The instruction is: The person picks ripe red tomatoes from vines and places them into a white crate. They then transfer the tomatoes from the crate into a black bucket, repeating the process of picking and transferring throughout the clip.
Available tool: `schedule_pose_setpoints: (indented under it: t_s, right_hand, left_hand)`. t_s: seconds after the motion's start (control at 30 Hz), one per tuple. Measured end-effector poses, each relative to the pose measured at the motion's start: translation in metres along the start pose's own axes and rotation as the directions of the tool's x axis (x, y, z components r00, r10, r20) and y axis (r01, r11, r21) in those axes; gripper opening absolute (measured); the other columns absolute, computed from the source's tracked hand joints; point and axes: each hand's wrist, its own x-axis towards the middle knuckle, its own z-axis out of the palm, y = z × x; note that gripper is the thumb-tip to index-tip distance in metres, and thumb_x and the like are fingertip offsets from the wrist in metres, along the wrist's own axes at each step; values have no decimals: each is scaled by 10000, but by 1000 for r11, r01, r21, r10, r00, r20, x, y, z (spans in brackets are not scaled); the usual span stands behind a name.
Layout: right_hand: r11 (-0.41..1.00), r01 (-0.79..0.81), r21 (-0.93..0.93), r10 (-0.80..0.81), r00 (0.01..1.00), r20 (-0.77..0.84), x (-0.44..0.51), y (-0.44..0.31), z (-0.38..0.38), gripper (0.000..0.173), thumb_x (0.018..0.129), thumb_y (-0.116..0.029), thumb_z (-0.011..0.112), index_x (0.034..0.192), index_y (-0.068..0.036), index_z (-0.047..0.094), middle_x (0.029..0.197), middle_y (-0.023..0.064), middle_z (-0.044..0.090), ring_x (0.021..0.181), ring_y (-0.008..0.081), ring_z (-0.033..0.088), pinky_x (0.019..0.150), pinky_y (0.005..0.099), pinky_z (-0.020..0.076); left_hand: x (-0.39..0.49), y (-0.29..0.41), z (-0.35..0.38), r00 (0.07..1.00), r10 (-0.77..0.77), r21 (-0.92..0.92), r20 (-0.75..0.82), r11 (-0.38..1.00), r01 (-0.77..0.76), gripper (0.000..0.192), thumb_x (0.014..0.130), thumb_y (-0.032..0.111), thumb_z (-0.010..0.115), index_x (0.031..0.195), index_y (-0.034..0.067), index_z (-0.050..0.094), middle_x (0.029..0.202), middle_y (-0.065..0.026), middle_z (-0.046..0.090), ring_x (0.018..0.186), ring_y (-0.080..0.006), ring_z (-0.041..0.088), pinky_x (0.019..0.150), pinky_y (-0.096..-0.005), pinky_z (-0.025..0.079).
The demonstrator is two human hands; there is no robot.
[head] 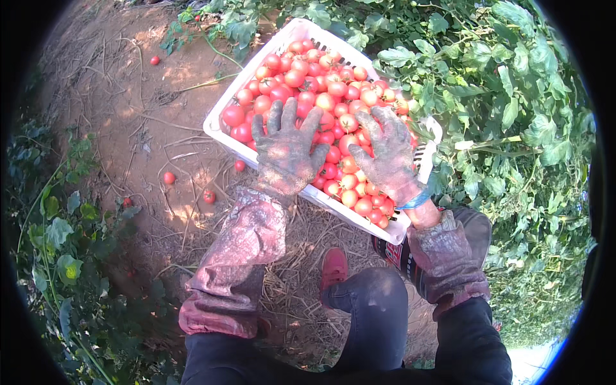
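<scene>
A white plastic crate (226, 103) full of red tomatoes (293, 78) stands tilted across the upper middle of the view. My left hand (287, 151), in a soiled glove, lies palm down with spread fingers on the tomatoes at the crate's near left side. On the right part of the heap rests my right hand (387, 151), gloved too, its fingers apart, with a blue band (417, 198) at the wrist. Neither hand is closed around a tomato. What lies under the palms is hidden.
Leafy tomato plants (481, 91) crowd the crate's right side. More foliage (62, 269) grows at lower left. Several loose tomatoes (169, 178) lie on the bare soil (149, 101) to the left. Below the crate are my red shoe (335, 269), dry straw and a dark object bearing writing (399, 255).
</scene>
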Motion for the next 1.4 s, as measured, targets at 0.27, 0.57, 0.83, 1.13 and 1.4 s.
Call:
schedule_pose_setpoints:
  t_s: [0.27,0.57,0.83,1.13,1.4]
  right_hand:
    - [995,82,-58,-81,996,31,89,49,103,450,840,-236,535,1273,-172,430,1210,151,466,1129,335,497,833,458,469]
    - [969,-231,86,184,911,370,146,58,92,430,872,-233,455,1278,-94,433,1170,230,527,1059,385,548,893,441,445]
    - [964,121,237,-88,985,-147,44,91,59,383,686,-114,592,1068,-114,585,1042,139,561,1007,332,539,866,424,443]
    - [901,-357,246,269,905,329,-26,153,26,278,826,-209,522,1051,-83,628,1029,171,603,955,338,592,848,407,467]
    - [873,-476,108,441,864,244,-41,212,29,321,825,-248,519,1039,-19,589,1003,205,612,961,358,584,843,412,459]
  left_hand:
    - [87,-35,47,997,60,30,-55,998,-58,447,851,394,548,1196,110,555,1285,-165,475,1191,-366,435,997,-453,351]
    - [159,-23,53,927,-214,160,309,972,171,549,804,430,579,1230,86,541,1272,-148,501,1192,-309,464,1010,-398,362]
    - [129,-21,38,962,-212,26,171,977,210,621,766,395,674,1295,124,495,1317,-148,465,1212,-303,456,1034,-395,354]
    - [89,74,56,901,130,391,414,868,-305,548,836,569,484,1238,199,523,1153,-182,522,1037,-363,534,857,-513,421]
    - [91,106,65,815,330,219,476,853,-474,592,797,612,511,1236,215,523,1156,-165,520,1079,-364,500,886,-541,390]
